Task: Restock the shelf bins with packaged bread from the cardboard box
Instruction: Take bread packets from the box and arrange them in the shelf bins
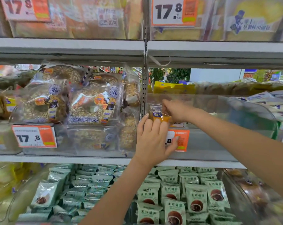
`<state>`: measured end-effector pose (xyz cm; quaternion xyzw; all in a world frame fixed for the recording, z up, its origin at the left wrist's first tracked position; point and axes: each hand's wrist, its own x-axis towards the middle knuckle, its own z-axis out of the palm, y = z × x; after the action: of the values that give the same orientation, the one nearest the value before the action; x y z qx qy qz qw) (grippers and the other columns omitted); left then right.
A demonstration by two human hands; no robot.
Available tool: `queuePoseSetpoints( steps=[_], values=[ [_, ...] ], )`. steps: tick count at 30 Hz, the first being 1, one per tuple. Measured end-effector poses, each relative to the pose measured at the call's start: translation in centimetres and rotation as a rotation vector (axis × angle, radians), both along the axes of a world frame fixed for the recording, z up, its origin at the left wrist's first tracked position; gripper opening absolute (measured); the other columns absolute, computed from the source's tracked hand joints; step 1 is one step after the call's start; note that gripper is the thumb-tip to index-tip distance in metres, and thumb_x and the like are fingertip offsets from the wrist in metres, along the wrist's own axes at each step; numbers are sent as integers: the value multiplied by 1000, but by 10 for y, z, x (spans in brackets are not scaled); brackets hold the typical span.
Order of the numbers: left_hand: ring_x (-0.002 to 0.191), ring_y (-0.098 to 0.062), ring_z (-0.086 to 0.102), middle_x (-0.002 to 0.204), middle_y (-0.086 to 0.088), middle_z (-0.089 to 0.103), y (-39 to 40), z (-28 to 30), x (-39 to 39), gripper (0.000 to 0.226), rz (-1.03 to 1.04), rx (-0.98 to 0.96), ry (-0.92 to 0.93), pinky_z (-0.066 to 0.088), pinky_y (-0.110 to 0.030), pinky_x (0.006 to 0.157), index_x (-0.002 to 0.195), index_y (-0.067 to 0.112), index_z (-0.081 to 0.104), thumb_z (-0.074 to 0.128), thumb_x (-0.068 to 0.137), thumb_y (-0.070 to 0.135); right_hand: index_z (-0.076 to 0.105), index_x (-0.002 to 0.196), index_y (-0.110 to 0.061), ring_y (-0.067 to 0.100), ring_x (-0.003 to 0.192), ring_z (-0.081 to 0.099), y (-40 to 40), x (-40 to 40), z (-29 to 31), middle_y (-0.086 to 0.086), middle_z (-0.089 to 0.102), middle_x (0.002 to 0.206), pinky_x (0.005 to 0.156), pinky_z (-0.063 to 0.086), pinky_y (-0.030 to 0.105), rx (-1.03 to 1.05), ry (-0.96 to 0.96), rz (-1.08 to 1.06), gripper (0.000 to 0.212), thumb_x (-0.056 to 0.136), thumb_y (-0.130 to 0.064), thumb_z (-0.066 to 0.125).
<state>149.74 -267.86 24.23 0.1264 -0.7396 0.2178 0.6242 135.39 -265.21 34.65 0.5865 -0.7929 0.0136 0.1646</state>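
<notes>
Clear rigid plastic bin (235, 111) on grey metal middle shelf (72, 157), right bay; curved transparent side wall, glossy, orange price tag (180, 140) on front. Small packaged bread (158, 113) at front left corner of that bin, above its front edge: crinkled clear film, blue label, yellow-orange loaf inside; outline partly hidden by fingers. Right hand (176, 111) reaching in from right, arm extended, fingers curled and pinching top of packet. Left hand (152, 140) raised from below, back toward camera, fingers straight and upright against lower face of packet, thumb spread across price tag; relaxed, not clamped. Neighbouring left bin (80, 140) stacked with ring-shaped seeded loaves (92, 106) in shiny clear bags, rough grainy crust. Lower shelf holding pale green matte sachets (196, 198), pillow-shaped, printed with a brown round bun. Upper shelf: sliced loaves in film, blurred.
</notes>
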Motion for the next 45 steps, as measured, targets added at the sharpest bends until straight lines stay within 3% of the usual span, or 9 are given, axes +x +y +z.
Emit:
queuePoseSetpoints(
  steps=[11, 15, 20, 24, 31, 34, 36, 39, 45],
  values=[
    [72, -23, 45, 73, -1, 44, 9, 9, 12, 39, 96, 69, -203, 29, -40, 105, 75, 14, 44, 36, 93, 47, 40, 132, -19, 29, 128, 37, 21, 18, 19, 8, 46, 134, 93, 38, 41, 102, -18, -199, 72, 76, -48, 73],
    [79, -26, 50, 81, -4, 49, 13, 13, 21, 42, 125, 95, -345, 26, -44, 109, 82, 12, 49, 32, 96, 48, 48, 124, -16, 30, 126, 37, 42, 29, 20, 12, 49, 129, 96, 38, 46, -137, -33, -134, 43, 89, -39, 60],
    [124, -33, 37, 135, -14, 43, 27, -18, 39, 49, 115, -27, -356, 8, -57, 114, 132, 3, 45, 39, 94, 34, 56, 107, -15, 29, 108, 47, 103, 61, -6, 8, 56, 107, 80, 38, 38, -575, -54, 55, 16, 95, -23, 51],
    [111, -29, 47, 122, -12, 52, 60, -89, 65, 33, -89, -143, -387, 26, -54, 109, 115, 8, 53, 50, 85, 23, 59, 105, -14, 32, 89, 55, 158, 88, -76, 9, 60, 96, 72, 37, 39, -713, 314, -14, 25, 92, -32, 48],
    [100, -30, 45, 107, -13, 62, 115, -234, 113, 32, -170, 140, -809, 37, -41, 91, 102, 9, 48, 59, 72, 12, 62, 100, -15, 27, 82, 60, 218, 126, -261, 5, 65, 88, 71, 40, 37, -395, 244, 6, 24, 81, -30, 64],
    [126, -31, 34, 137, -13, 43, 140, -271, 138, 50, -17, 470, -1186, 28, -42, 107, 127, 10, 41, 60, 81, 18, 65, 88, -16, 25, 78, 63, 235, 144, -328, 2, 65, 81, 68, 47, 37, -140, 12, -71, 35, 61, -27, 86],
    [134, -29, 25, 145, -9, 30, 153, -300, 153, 49, 54, 649, -1329, 20, -41, 111, 138, 12, 33, 45, 91, 17, 59, 110, -18, 25, 101, 59, 245, 155, -370, 3, 63, 103, 81, 48, 40, 140, -223, -174, 32, 81, -28, 70],
    [132, -27, 29, 145, -8, 32, 169, -338, 172, 48, 74, 822, -1382, 27, -40, 107, 138, 15, 34, 44, 91, 15, 38, 135, -17, 29, 118, 51, 260, 165, -439, 8, 50, 134, 93, 44, 45, 434, -584, -352, 45, 93, -27, 53],
    [127, -26, 32, 141, -6, 36, 180, -373, 196, 37, 73, 1017, -1413, 33, -41, 102, 131, 16, 42, 42, 94, 15, 27, 142, -7, 27, 105, 58, 271, 185, -506, 12, 59, 119, 80, 49, 33, 594, -923, -492, 74, 84, -29, 66]
  ],
)
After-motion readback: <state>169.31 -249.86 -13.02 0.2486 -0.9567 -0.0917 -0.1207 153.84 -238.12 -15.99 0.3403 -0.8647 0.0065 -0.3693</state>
